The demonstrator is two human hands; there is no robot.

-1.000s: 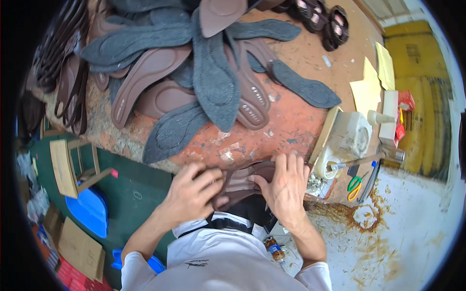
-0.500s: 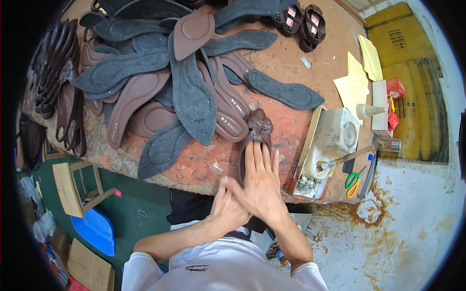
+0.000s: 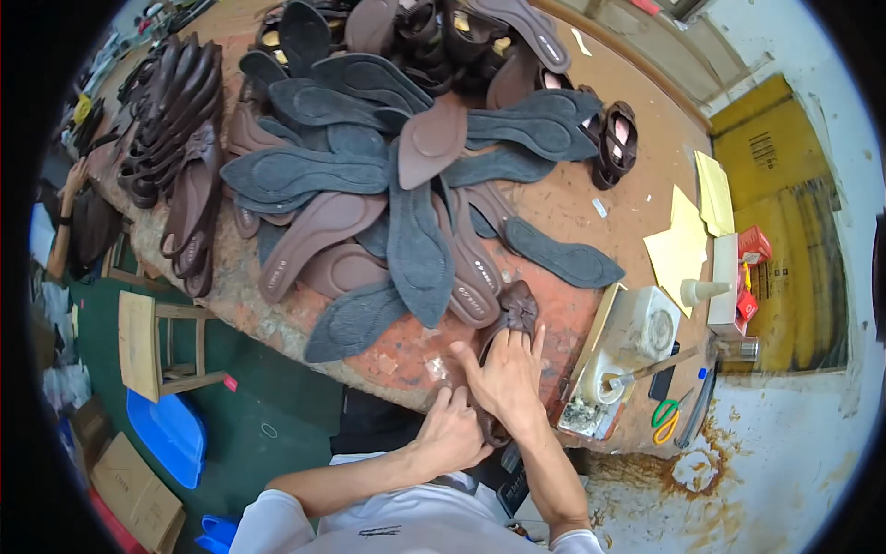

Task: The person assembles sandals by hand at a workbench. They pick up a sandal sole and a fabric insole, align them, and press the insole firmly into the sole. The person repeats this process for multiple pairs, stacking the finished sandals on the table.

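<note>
A dark brown shoe (image 3: pixel 520 307) with a flower on its toe lies at the table's front edge, its heel end toward me. My right hand (image 3: pixel 508 374) has its fingers stretched out flat inside the shoe, the tips hidden under the upper, the thumb spread to the left. My left hand (image 3: pixel 449 432) is closed with curled fingers at the shoe's heel end, on its left side; the fingertips are partly hidden. Just beyond, brown insoles (image 3: pixel 475 300) and dark grey insoles (image 3: pixel 420 258), the latter with fuzzy faces up, lie in a loose heap.
At right stand a glue-stained white container (image 3: pixel 646 319), a brush (image 3: pixel 651 367), scissors (image 3: pixel 666 420), yellow papers (image 3: pixel 678 242) and a white squeeze bottle (image 3: pixel 703 291). Stacked brown shoes (image 3: pixel 175 138) line the left; finished-looking shoes (image 3: pixel 616 143) sit farther back. A wooden stool (image 3: pixel 166 342) stands below.
The view has shifted, showing more of the table's far side. My left hand has moved from beside my right wrist and closed at the shoe's heel. My right hand's fingers remain inside the shoe.
</note>
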